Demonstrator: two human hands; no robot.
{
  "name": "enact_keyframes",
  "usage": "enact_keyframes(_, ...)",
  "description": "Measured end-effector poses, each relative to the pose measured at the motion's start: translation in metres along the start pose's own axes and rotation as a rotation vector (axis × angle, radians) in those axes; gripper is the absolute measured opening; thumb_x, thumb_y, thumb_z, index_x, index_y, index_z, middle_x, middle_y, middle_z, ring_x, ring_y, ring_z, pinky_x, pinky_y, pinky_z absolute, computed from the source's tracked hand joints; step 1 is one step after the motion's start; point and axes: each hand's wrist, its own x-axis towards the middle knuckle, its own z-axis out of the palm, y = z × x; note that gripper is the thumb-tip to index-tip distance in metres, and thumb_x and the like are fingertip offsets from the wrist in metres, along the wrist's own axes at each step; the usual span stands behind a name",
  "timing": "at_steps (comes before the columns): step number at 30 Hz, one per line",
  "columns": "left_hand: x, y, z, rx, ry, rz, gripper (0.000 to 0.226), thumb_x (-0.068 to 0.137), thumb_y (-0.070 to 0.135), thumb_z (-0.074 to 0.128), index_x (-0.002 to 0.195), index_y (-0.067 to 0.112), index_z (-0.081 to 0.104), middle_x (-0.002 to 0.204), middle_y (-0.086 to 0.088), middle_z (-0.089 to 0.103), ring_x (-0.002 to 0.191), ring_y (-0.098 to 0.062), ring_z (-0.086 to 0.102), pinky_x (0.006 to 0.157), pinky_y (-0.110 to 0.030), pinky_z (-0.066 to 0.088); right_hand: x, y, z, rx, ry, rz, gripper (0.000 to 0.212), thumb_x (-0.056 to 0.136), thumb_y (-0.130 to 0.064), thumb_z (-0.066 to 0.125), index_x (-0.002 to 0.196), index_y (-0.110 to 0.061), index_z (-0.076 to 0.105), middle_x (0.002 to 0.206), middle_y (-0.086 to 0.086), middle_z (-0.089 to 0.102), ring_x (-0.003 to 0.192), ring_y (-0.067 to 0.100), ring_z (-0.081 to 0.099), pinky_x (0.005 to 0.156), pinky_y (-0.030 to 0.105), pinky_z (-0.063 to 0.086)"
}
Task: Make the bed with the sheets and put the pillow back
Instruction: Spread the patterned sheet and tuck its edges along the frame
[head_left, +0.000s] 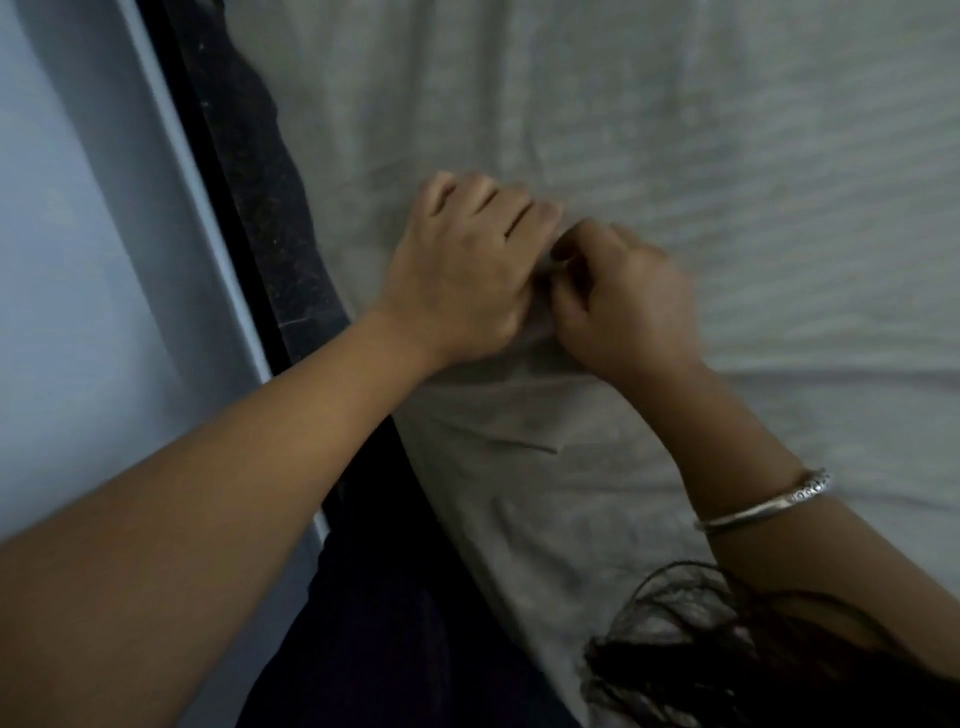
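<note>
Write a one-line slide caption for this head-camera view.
Left hand and right hand grip a bunched fold of the grey sheet near its edge by the wall.

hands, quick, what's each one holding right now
Left hand: curled, gripping a bunched fold of the grey sheet.
Right hand: pinching the same fold.

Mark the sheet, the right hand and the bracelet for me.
sheet (701, 130), head view, on the flat wrinkled stretch at upper right.
right hand (628, 301), head view, on the back of the hand.
bracelet (763, 508), head view, on the metal band at the wrist.
</note>
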Motion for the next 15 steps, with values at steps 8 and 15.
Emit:
enact_keyframes(8, 0.102, 0.018, 0.033, 0.143, -0.226, 0.006, 0.063, 0.085, 0.033, 0.028, 0.143, 0.008, 0.037, 0.151, -0.01, 0.034, 0.136, -0.035, 0.034, 0.106, -0.062, 0.021, 0.054, 0.075, -0.008, -0.155, -0.036, 0.205, 0.068, 0.09, -0.041, 0.038, 0.15, -0.013, 0.021, 0.158, 0.009, 0.015, 0.145, 0.032, 0.01, 0.115, 0.045, 0.011)
enact_keyframes(15, 0.179, 0.05, 0.062, 0.198, -0.215, 0.181, 0.063, 0.083, 0.037, 0.034, 0.137, 0.005, 0.045, 0.146, -0.013, 0.04, 0.132, -0.035, 0.041, 0.101, -0.068, 0.023, 0.04, 0.143, -0.03, -0.133, 0.064, 0.59, 0.072, 0.09, -0.05, 0.028, 0.151, -0.016, 0.013, 0.159, 0.01, 0.006, 0.146, 0.033, 0.0, 0.115, 0.049, -0.001)
